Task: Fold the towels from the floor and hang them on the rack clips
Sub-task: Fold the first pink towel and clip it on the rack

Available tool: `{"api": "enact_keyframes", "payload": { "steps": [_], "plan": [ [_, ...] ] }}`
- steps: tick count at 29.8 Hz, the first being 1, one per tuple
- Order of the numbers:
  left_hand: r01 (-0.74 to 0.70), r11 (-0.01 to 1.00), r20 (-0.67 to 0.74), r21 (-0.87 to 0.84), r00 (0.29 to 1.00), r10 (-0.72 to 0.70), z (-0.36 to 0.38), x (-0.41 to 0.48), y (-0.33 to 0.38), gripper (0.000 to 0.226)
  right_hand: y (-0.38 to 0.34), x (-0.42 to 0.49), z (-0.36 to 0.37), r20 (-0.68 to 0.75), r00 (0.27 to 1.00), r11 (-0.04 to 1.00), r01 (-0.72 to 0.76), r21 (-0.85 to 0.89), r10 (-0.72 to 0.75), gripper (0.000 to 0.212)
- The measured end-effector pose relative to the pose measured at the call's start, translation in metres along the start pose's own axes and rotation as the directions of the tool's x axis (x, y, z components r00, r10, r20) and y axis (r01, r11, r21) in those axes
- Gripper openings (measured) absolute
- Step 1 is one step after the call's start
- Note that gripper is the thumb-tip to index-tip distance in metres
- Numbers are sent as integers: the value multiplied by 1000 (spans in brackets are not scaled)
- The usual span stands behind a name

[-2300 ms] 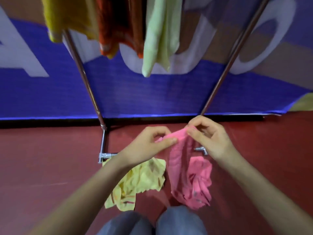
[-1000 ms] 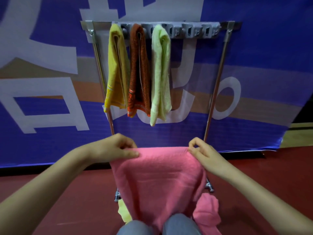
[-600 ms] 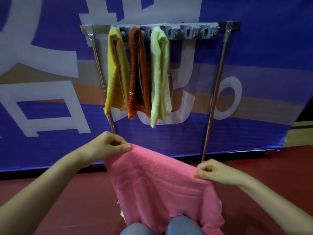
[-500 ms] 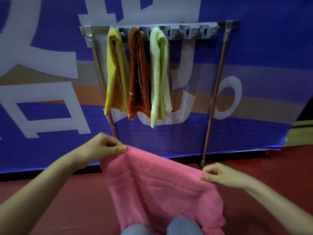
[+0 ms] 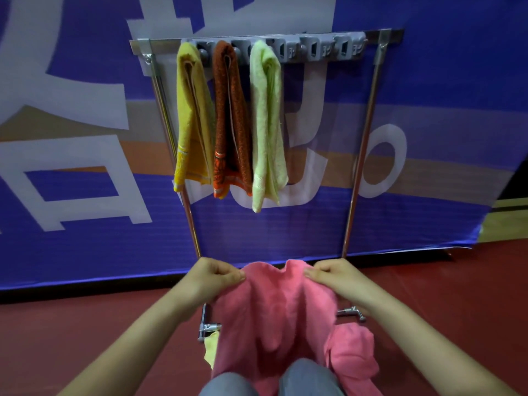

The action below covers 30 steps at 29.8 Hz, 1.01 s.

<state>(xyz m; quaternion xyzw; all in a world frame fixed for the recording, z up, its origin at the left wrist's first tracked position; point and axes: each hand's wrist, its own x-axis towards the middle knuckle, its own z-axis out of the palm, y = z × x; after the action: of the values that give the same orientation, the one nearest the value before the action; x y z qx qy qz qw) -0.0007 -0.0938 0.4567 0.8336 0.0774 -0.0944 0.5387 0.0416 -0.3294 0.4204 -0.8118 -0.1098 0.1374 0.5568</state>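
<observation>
Before the blue banner (image 5: 85, 230), both hands' fingers (image 5: 234, 277) pinch the pink towel (image 5: 274, 315), mid-fold; next, a free clip (image 5: 313, 48).

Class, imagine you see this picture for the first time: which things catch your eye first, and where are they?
The pink towel stands out first, low in the middle, pinched at its top edge by the left hand and the right hand. Above it, a yellow towel, an orange towel and a pale green towel hang side by side at the left end of the rack clips, against a blue banner.
</observation>
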Motion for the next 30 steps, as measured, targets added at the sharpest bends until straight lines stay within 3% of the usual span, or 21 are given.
{"api": "enact_keyframes", "payload": {
  "steps": [12,14,19,22,27,30],
  "plan": [
    [-121,993,-57,1,991,121,25,-2,-6,23,-46,-3,67,170,976,878,-200,434,138,29],
    [-146,988,-21,43,989,148,23,-4,-9,39,-47,-3,69,189,970,846,-228,482,154,31],
    [-240,960,4,145,970,242,17,-6,-15,39,-47,-5,72,253,957,849,-247,466,140,34],
    [-260,946,57,192,966,254,12,-8,-16,25,-46,-6,72,262,955,882,-238,407,137,37],
    [-304,888,50,346,951,306,6,-7,-21,24,-47,-9,75,316,941,897,-237,372,117,30],
    [-315,912,114,264,949,295,-1,-13,-17,18,-44,-9,74,290,957,961,-102,258,24,23]
  ]
}}
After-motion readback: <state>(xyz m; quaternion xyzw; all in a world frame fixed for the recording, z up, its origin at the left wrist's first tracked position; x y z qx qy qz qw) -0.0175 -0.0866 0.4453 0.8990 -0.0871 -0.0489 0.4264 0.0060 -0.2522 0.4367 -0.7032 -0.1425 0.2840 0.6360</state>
